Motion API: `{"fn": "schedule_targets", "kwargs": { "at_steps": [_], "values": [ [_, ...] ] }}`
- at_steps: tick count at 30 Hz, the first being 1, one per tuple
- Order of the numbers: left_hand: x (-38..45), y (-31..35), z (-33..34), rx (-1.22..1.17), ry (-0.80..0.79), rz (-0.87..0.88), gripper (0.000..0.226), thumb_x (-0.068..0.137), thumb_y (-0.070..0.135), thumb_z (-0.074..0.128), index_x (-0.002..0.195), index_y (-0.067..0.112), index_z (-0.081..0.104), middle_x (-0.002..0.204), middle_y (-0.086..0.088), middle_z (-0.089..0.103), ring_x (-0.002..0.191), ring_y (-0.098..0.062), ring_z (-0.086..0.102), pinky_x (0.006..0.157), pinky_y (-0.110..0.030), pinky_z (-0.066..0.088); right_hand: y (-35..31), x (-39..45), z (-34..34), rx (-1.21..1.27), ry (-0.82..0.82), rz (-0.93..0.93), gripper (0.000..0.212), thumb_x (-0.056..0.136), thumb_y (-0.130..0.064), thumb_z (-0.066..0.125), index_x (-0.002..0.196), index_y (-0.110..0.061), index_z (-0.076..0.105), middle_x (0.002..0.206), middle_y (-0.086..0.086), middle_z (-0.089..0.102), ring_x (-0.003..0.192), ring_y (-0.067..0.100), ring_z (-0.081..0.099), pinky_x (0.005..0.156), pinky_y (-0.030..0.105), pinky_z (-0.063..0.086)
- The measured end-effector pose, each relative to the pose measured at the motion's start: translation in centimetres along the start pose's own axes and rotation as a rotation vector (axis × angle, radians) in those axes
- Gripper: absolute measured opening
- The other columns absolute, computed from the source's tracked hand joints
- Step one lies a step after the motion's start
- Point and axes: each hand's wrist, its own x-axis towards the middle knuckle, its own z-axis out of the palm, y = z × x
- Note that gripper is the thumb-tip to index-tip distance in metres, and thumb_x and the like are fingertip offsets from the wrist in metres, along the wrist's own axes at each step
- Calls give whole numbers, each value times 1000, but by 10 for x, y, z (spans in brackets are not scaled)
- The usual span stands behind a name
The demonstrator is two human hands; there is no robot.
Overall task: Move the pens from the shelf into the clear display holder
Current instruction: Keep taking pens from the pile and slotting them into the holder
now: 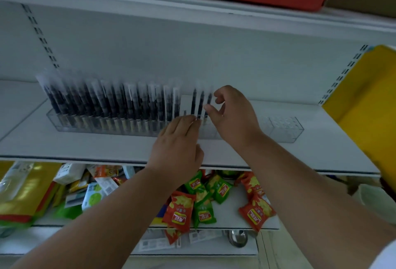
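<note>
Mostly done: clear display holder (286,129) filled except right end; right hand (232,116) pinches a pen (209,101) into place, left hand (179,140) fingers straight, steadying neighbours.

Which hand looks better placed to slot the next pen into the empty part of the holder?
Probably the right hand. It sits beside the holder's empty end, its fingers at the last pens. The left hand lies nearer the filled side.
</note>
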Motion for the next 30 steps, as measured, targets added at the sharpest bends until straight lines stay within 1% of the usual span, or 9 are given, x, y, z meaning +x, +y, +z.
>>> {"fn": "schedule_targets", "kwargs": {
  "at_steps": [2, 4, 8, 12, 15, 18, 21, 24, 30],
  "values": [
    [-9, 3, -3, -7, 26, -53, 53, 84, 27, 57, 133, 8, 54, 132, -9, 54, 124, -28, 48, 102, -43, 44, -6, -7, -7, -14, -5, -92, 24, 92, -29, 65, 108, -13, 57, 101, 0, 56, 82, 11, 51, 68, 25, 37],
    [-19, 6, -10, 3, 46, -112, 50, 85, 31, 50, 129, 9, 57, 127, -8, 57, 119, -29, 51, 97, -43, 46, -15, -14, -14, -16, -18, -171, 23, 91, -27, 65, 106, -11, 58, 99, 2, 56, 82, 14, 51, 67, 28, 40],
    [-44, 5, -21, 62, 70, -217, 50, 86, 37, 43, 126, 13, 60, 121, -5, 59, 114, -27, 52, 94, -42, 47, -39, -29, -22, 14, -14, -312, 23, 88, -25, 69, 106, -11, 61, 100, 3, 58, 85, 13, 51, 73, 29, 42],
    [-86, -2, -30, 117, 90, -334, 45, 85, 39, 45, 122, 20, 62, 116, 1, 60, 112, -22, 50, 93, -40, 47, -73, -46, -17, 68, -116, -384, 28, 90, -30, 66, 113, -14, 61, 108, 2, 57, 96, 14, 51, 82, 30, 42],
    [-118, -17, -44, 144, 93, -410, 41, 84, 39, 48, 118, 20, 64, 115, 0, 61, 110, -25, 53, 91, -42, 48, -106, -56, -12, 57, -166, -453, 32, 93, -34, 62, 119, -16, 59, 110, 2, 56, 101, 19, 53, 86, 34, 45],
    [-148, -36, -56, 187, 98, -462, 40, 83, 38, 55, 118, 20, 62, 114, -1, 61, 109, -25, 53, 89, -41, 48, -141, -69, -2, 51, -193, -500, 35, 93, -37, 61, 121, -16, 58, 111, 3, 56, 100, 20, 53, 85, 35, 46],
    [-179, -58, -69, 185, 142, -493, 41, 82, 40, 48, 112, 19, 64, 109, -2, 62, 104, -28, 56, 85, -43, 50, -178, -79, 12, 23, -205, -543, 35, 91, -40, 61, 117, -16, 59, 106, 4, 57, 97, 22, 53, 82, 40, 48],
    [-220, -95, -86, 177, 140, -521, 44, 82, 43, 43, 110, 19, 66, 109, -3, 62, 104, -29, 57, 84, -44, 50, -227, -90, 33, 28, -177, -555, 35, 90, -38, 63, 116, -14, 61, 105, 6, 58, 96, 26, 54, 80, 46, 49],
    [-319, -181, -144, 263, 159, -603, 37, 81, 39, 45, 102, 18, 68, 102, -2, 63, 98, -29, 58, 83, -42, 50, -345, -120, 95, 75, -205, -557, 33, 91, -39, 61, 113, -14, 60, 106, 8, 59, 99, 29, 54, 83, 45, 48]
  ]
}}
